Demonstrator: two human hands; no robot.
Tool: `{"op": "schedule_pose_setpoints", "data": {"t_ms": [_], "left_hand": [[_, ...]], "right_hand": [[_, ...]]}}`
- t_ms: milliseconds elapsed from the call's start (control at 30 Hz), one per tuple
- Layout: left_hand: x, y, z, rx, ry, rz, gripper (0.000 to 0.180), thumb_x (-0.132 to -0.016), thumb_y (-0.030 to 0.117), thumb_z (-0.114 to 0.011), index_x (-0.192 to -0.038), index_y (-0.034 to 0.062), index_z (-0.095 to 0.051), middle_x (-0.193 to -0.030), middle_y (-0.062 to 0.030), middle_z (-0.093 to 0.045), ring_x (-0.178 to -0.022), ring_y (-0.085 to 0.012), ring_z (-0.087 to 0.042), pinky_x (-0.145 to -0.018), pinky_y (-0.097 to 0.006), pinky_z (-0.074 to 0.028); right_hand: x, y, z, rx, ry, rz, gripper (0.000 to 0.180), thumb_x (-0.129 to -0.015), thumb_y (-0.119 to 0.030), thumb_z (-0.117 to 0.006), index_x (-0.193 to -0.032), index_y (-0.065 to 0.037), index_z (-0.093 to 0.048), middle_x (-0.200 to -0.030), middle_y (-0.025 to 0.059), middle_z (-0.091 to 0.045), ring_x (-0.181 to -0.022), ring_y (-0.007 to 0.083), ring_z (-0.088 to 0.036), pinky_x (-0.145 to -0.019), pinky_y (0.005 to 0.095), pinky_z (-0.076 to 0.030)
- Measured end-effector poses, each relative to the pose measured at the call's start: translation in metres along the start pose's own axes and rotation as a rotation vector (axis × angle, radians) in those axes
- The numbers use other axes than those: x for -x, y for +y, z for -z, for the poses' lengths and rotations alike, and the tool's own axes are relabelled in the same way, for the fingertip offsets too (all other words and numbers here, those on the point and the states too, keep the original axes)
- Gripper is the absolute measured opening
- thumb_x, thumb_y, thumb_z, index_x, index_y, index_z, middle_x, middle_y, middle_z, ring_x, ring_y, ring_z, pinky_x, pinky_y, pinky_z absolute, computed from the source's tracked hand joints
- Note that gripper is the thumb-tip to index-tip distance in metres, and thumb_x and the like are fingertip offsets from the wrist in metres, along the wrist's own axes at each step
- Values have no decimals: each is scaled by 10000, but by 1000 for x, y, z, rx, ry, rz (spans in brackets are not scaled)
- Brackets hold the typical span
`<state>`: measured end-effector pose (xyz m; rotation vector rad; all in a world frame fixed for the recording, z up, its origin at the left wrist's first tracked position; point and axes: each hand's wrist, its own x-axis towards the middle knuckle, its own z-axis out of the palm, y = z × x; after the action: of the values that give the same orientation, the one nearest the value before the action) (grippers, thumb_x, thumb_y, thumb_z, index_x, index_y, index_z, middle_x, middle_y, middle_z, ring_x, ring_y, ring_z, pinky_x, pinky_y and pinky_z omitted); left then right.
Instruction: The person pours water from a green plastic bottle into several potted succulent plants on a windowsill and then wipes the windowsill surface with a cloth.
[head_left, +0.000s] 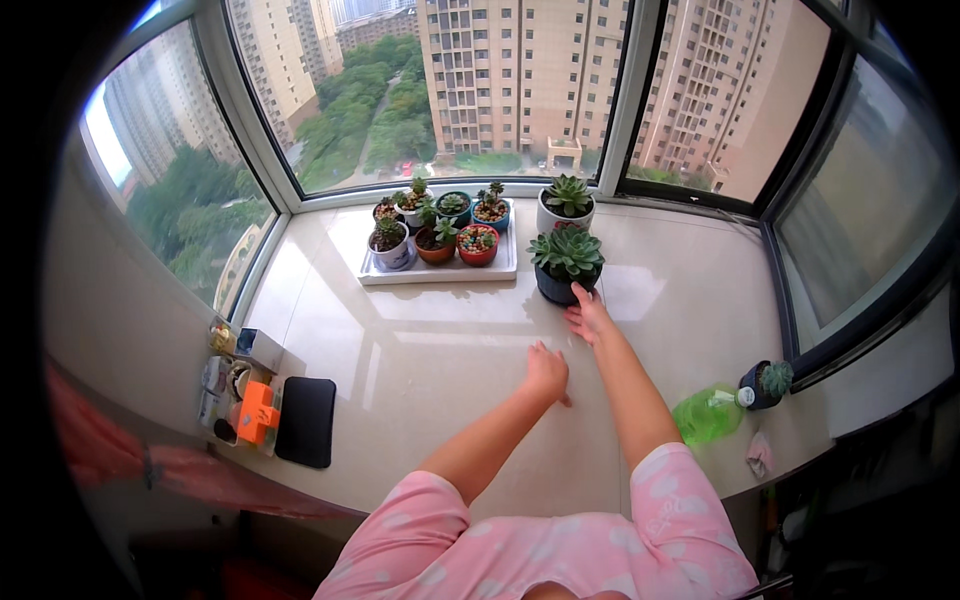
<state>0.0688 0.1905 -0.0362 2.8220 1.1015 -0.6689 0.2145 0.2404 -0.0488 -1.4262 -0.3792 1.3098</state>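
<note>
A large green rosette succulent grows in a dark round pot on the pale tiled sill. My right hand is at the near right side of that pot, its thumb against or very close to the wall. Its other fingers are spread below and are not wrapped round the pot. Nearer to me, my left hand is over the sill with fingers apart and nothing in it. Behind the dark pot stands a white pot with another rosette succulent.
A white tray bears several small potted succulents by the window. At right lie a green bottle, a small potted succulent and a pinkish cloth. On the left are a black flat pad, an orange object and small containers.
</note>
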Motion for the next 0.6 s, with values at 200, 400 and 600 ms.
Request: {"op": "schedule_pose_setpoints", "data": {"t_ms": [200, 400, 600], "left_hand": [[-1, 2, 0, -46, 59, 4, 1183, -490, 722, -750, -1351, -7, -395, -1259, -239, -533, -1248, -349, -442, -996, -401, -340], [-8, -8, 0, 25, 17, -19, 1060, -510, 690, -761, -1286, 32, -465, -1148, -162, -606, -1139, -302, -526, -891, -376, -439], [27, -12, -10, 231, 299, 2, 735, -650, 485, -776, -1220, 100, -518, -1181, -202, -545, -1098, -331, -535, -919, -436, -447]], "right_hand": [[28, 20, 13, -81, 34, 59, 1144, -737, -577, -698, -1477, -137, 55, -1404, 293, -282, -1264, 399, -387, -1044, 507, -306], [154, 34, 45, -106, -135, 78, 947, -851, -370, -664, -1477, -107, -3, -1326, 206, -434, -1159, 282, -516, -969, 403, -417], [261, 50, 124, -120, -75, 76, 688, -912, -206, -580, -1445, -66, -169, -1194, 159, -555, -998, 224, -604, -839, 322, -495]]}}
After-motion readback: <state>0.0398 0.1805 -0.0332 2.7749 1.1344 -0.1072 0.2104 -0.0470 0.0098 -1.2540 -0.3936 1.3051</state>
